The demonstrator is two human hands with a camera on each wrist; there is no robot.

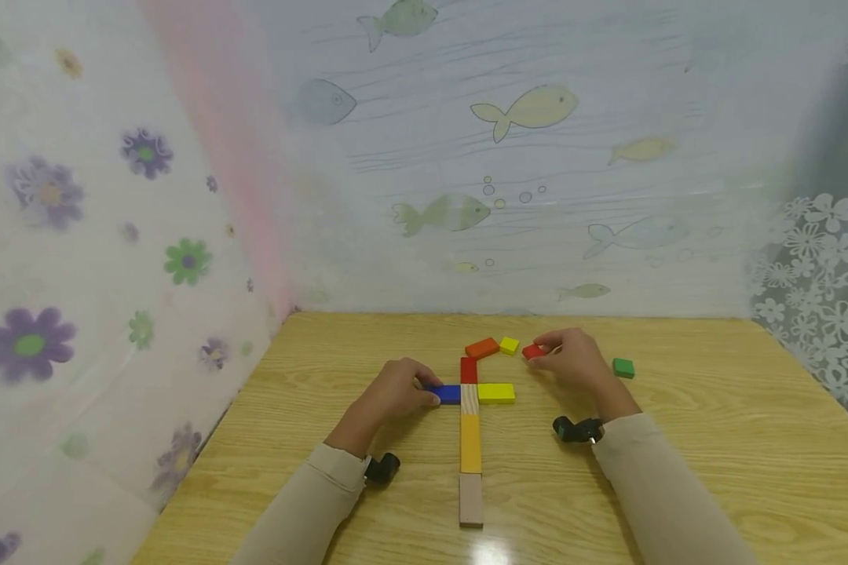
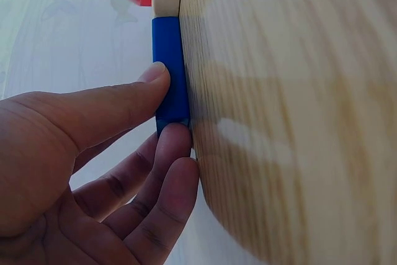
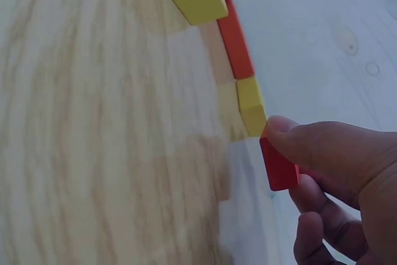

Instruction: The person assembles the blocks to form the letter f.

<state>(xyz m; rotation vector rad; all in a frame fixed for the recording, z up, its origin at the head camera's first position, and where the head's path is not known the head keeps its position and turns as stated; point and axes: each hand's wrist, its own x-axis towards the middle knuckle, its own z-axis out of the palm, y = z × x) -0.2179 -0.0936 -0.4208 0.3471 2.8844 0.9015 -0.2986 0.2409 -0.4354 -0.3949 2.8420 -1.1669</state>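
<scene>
My left hand (image 1: 398, 390) grips the outer end of a blue block (image 1: 449, 395), thumb on one face and fingertips at its end. That block lies flat on the left of a striped wood block (image 1: 469, 399), and a long yellow block (image 1: 496, 393) lies on the right. Between thumb and fingers my right hand (image 1: 574, 362) pinches a small red block (image 3: 280, 164). It is beside a small yellow block (image 1: 509, 345), which follows an orange block (image 1: 482, 348). Another red block (image 1: 469, 370) tops the column, with an orange-yellow block (image 1: 470, 443) and a beige block (image 1: 470, 500) below.
A green block (image 1: 623, 367) lies apart, to the right of my right hand. The wooden table (image 1: 290, 369) ends at a wall sheet printed with fish (image 1: 530, 110). Small black devices (image 1: 383, 468) sit at both wrists, next to the sleeves.
</scene>
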